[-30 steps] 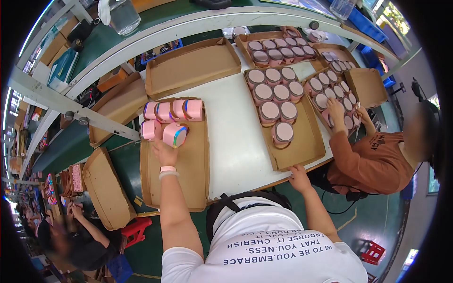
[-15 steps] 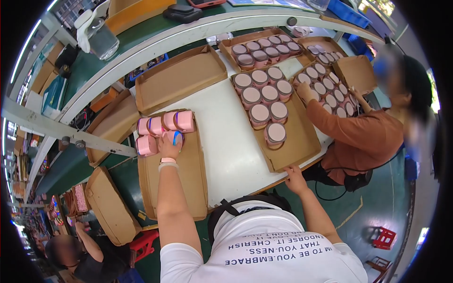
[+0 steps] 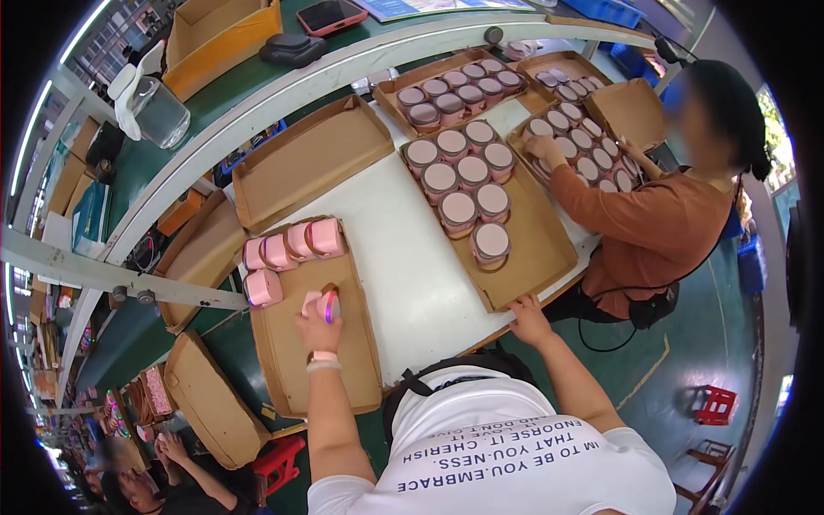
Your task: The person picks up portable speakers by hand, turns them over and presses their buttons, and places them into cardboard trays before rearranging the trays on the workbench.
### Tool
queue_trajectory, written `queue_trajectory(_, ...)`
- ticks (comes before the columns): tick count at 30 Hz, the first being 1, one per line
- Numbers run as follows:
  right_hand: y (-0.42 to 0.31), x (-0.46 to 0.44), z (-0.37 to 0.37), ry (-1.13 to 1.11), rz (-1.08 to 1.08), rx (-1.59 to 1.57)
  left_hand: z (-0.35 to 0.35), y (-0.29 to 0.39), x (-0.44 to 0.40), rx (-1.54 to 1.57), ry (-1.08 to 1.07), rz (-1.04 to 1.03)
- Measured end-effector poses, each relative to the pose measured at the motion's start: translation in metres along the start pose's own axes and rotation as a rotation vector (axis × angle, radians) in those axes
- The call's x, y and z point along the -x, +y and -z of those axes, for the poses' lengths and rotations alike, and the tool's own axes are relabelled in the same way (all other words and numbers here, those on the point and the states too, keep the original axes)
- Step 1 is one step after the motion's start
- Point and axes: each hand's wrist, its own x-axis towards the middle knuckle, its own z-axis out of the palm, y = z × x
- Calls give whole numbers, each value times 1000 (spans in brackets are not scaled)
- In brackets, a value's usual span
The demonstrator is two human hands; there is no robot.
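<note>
My left hand (image 3: 319,331) is closed round a pink speaker (image 3: 327,304) with a glowing ring, over the left cardboard tray (image 3: 343,386). Several pink speakers (image 3: 275,251) lie on their sides at that tray's far end. On the right, my right hand (image 3: 528,319) rests at the near edge of another cardboard tray (image 3: 549,279); its fingers are apart and hold nothing. That tray bears several upright pink speakers (image 3: 459,206) with round pale tops, grouped toward its far and left part.
A co-worker in a brown top (image 3: 639,227) reaches into a filled tray (image 3: 592,154) at the right. A metal shelf frame (image 3: 283,77) crosses above the white table (image 3: 399,275). Another cardboard tray (image 3: 313,163) stands behind. A second person (image 3: 184,472) sits at lower left.
My left hand has gripped a pink speaker and moved it away from the others, toward me. My right hand stays at the tray edge. The camera view has shifted.
</note>
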Motion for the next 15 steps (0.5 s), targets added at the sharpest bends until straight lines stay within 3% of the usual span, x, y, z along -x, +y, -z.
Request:
queue_trajectory(2, -5, -2, 0, -59, -24, 35, -5, -7, 13, -47, 118, 16)
queue_trajectory(5, -6, -3, -2, -122, -11, 39, 5, -11, 21, -29, 42, 48)
queue_trajectory(7, -6, -4, 2, -168, 13, 52, 20, -10, 25, 107, -77, 284)
queue_trajectory(8, -6, -5, 5, -165, 12, 50, 22, -12, 25, 107, -76, 280)
queue_trajectory(10, -10, -5, 16, -166, 29, 25, 24, -15, 28, 1197, -326, 577)
queue_trajectory(12, -27, -8, 36, -164, 61, -28, 50, 22, 45, 1733, -467, 548)
queue_trajectory(13, -39, -11, 48, -159, 93, -79, 65, 43, 50, 1718, -472, 544)
queue_trajectory(15, -68, -15, 73, -179, 124, -152, 89, 82, 57, 2194, -591, 415)
